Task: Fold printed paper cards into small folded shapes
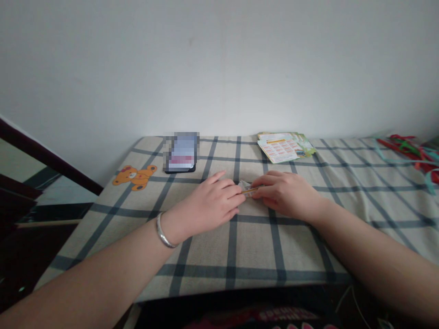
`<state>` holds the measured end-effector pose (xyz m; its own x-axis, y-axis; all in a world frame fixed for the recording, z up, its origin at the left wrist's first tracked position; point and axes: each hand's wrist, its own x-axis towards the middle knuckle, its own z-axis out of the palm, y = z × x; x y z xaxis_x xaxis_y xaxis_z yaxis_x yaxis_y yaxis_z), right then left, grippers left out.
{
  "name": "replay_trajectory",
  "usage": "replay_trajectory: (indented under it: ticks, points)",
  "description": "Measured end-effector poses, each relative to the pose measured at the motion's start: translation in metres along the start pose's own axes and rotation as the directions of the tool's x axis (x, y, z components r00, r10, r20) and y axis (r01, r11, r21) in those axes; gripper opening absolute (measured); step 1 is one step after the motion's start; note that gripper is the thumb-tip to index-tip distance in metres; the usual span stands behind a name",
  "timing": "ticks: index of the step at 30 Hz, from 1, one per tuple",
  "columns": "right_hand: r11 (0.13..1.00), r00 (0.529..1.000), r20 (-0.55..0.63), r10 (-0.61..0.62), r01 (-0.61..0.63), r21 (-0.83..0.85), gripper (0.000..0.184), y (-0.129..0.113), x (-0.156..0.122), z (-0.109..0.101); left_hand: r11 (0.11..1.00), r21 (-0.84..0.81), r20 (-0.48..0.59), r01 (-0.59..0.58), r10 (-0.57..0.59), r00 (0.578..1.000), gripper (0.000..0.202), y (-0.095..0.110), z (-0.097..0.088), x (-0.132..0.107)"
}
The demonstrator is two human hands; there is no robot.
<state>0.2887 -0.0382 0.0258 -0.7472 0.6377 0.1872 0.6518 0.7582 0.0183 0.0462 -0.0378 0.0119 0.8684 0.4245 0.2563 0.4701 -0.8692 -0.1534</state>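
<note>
A small folded piece of printed paper [249, 192] lies low over the checked tablecloth, between my two hands. My left hand [217, 199], with a silver bangle at the wrist, presses its fingers on the paper's left end; its index finger sticks out a little. From the other side, my right hand [284, 192] pinches the right end, fingers bent over it. Both hands cover much of the paper, so its full shape is hidden. A strip of yellow and white print shows in the gap.
Behind my right hand lies a stack of printed cards [279, 150]. A phone with a blurred screen [181, 153] rests at the back left, near a bear picture [134, 177]. Colourful ribbons [411, 153] lie at the far right. A wall [222, 68] stands behind the tablecloth [206, 256].
</note>
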Motion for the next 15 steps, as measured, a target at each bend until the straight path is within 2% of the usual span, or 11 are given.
replay_trajectory:
  ticks: [15]
  points:
    - [0.996, 0.996, 0.044, 0.081, -0.079, -0.051, 0.028, 0.009, -0.007, -0.014, 1.000, 0.007, -0.027, -0.025, 0.025, 0.999, 0.023, -0.005, -0.009, -0.005]
